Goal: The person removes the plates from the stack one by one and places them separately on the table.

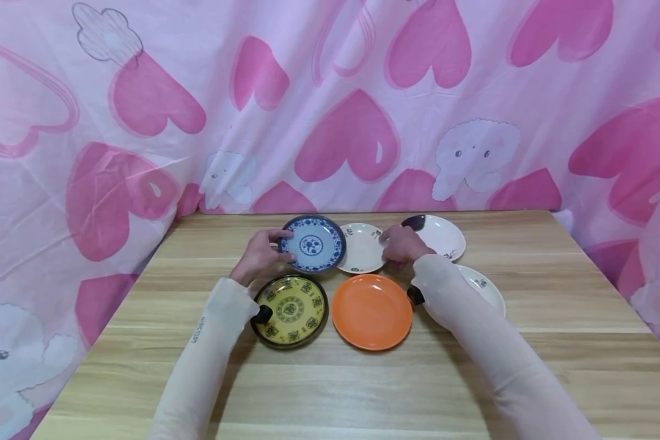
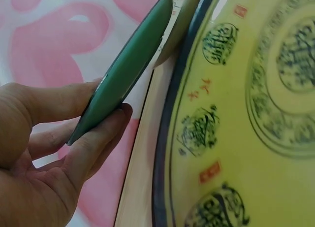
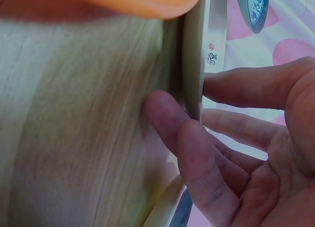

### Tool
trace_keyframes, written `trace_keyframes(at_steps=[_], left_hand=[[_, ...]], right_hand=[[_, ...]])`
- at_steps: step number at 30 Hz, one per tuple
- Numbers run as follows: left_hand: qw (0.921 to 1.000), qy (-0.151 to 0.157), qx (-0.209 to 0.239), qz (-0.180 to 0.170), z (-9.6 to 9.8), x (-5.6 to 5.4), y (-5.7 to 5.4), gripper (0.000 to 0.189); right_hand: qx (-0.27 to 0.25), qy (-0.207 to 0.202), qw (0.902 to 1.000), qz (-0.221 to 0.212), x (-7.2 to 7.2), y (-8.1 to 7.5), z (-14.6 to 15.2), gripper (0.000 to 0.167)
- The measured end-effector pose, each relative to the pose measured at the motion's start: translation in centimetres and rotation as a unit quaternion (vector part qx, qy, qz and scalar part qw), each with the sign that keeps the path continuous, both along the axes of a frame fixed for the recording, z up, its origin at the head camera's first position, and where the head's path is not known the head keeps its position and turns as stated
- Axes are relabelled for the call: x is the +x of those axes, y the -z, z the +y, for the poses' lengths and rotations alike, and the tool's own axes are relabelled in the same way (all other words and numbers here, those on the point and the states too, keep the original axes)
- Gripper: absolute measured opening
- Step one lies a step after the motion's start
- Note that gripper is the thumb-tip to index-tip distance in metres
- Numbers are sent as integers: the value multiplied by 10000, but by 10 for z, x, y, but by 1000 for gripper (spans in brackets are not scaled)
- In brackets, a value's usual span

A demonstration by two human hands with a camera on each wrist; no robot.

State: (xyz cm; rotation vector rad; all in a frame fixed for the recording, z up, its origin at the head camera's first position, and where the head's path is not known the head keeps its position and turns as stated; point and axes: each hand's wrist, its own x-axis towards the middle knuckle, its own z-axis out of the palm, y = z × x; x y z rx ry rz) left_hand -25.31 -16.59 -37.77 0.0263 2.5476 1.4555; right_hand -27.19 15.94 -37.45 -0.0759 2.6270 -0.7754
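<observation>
My left hand (image 1: 260, 253) pinches the left rim of a blue-and-white patterned plate (image 1: 311, 244), thumb on one face and fingers on the other. In the left wrist view that plate is held tilted off the table, its green underside (image 2: 125, 67) showing. A cream plate (image 1: 360, 249) with small dark motifs sits just right of it, partly behind its edge. My right hand (image 1: 406, 245) grips the cream plate's right rim; the right wrist view shows its rim (image 3: 193, 64) between thumb and fingers. Nearest below the left hand lies a yellow-green plate (image 1: 290, 310) with a dark rim.
An orange plate (image 1: 371, 311) lies front centre on the wooden table (image 1: 330, 391). At the back right is a white plate (image 1: 440, 235) with a black patch. Another pale plate (image 1: 486, 290) is partly hidden by the right sleeve. A pink heart-print curtain (image 1: 346, 134) hangs behind.
</observation>
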Motion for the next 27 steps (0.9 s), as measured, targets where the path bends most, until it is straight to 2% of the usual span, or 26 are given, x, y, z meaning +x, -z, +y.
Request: trace_keyframes(at_steps=[7, 13, 27], left_hand=[[9998, -159, 7, 129, -10, -1, 3, 65], [9999, -108, 31, 123, -17, -1, 3, 65], [9995, -271, 129, 70, -27, 0, 3, 65]], right_hand=[[-29, 50, 10000, -23, 0, 0, -2, 56], [22, 50, 10000, 14, 1, -2, -2, 56], [-28, 69, 10000, 9, 0, 0, -2, 57]])
